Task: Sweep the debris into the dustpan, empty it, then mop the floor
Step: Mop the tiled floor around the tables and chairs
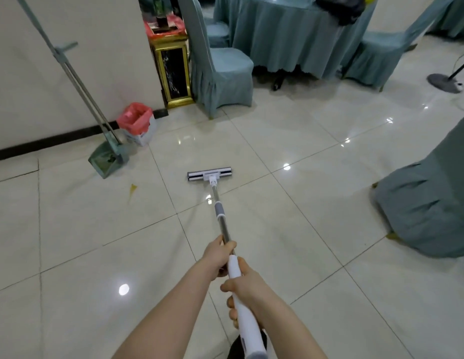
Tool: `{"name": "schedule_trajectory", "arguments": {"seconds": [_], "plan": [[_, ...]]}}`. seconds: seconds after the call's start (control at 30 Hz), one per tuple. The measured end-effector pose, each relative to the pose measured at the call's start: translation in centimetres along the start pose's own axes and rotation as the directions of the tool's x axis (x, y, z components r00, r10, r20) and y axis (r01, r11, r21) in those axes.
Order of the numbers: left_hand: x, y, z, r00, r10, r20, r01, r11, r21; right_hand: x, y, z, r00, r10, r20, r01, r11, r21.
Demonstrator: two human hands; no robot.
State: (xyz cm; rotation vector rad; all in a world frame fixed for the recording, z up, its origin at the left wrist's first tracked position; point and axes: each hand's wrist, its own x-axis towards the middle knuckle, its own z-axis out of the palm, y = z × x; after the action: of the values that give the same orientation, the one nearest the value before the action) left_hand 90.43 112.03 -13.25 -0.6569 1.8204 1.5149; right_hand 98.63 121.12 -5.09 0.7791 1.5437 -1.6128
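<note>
Both hands, left hand (217, 257) and right hand (245, 286), grip mop (210, 174); no readable writing.

The floor (290, 130) has large glossy cream tiles, with bright reflections of lamps. On the left is a plain pale wall (70, 60) with a black skirting. Further back a round table (290, 35) and chairs (220, 73) wear grey-green covers.

Single head view, wide-angle, looking forward and down over forearms at tiled floor (290, 229), near.
</note>
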Motion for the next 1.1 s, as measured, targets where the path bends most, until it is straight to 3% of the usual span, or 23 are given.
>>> {"name": "schedule_trajectory", "arguments": {"seconds": [0.4, 0.57, 0.77, 0.9, 1.1], "plan": [[8.1, 9.1, 15.9, 0.993, -0.048, -0.104, 0.025, 0.978, -0.206, 3.9, -9.1, -20.2, 0.989, 0.045, 0.140, -0.012, 0.973, -0.229], [7.5, 9.2, 21.6, 0.986, -0.084, -0.144, 0.052, 0.975, -0.215, 3.9, -8.3, -25.9, 0.986, 0.032, 0.163, 0.025, 0.942, -0.334], [5.4, 9.8, 29.3, 0.982, -0.111, -0.152, 0.049, 0.931, -0.362, 2.3, -8.3, -34.2, 0.957, 0.082, 0.277, 0.055, 0.890, -0.454], [3.2, 8.6, 38.8, 0.977, -0.078, -0.199, -0.019, 0.896, -0.444, -1.4, -6.7, -43.4, 0.928, 0.156, 0.339, 0.056, 0.840, -0.539], [-2.1, 5.8, 54.1, 0.966, -0.123, -0.229, -0.008, 0.867, -0.498, -7.7, -2.0, -56.9, 0.906, 0.247, 0.345, 0.044, 0.753, -0.656]]}}
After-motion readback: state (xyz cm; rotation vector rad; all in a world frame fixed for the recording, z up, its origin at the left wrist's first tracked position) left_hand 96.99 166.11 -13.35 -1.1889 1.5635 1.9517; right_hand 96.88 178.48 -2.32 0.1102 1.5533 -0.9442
